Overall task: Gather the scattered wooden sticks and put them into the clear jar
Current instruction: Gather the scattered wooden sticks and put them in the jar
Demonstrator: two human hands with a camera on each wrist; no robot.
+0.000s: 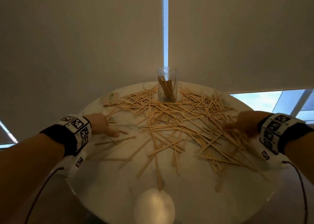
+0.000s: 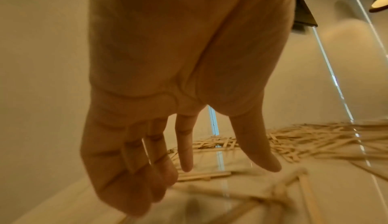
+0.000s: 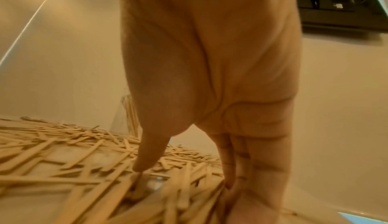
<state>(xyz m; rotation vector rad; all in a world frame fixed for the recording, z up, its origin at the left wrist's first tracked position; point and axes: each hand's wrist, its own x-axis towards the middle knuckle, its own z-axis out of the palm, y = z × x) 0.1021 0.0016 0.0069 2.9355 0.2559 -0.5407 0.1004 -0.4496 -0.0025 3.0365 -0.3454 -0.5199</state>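
Both hands hang spread and hold nothing: the left hand (image 2: pixel 168 111) above a few stray sticks, the right hand (image 3: pixel 210 94) fingertips-down in the thick heap of wooden sticks (image 1: pixel 178 121). Only the head view shows the whole clear jar (image 1: pixel 167 85) (partly filled) upright at the far edge of the round table (image 1: pixel 102 181).

No words, brand names or numbers can be read anywhere. The wrist bands (image 1: pixel 79 132) carry only black-and-white square code markers. A small packet (image 1: pixel 111 97) at ten o'clock on the tabletop (image 1: pixel 105 186) has green print, too blurred to read.
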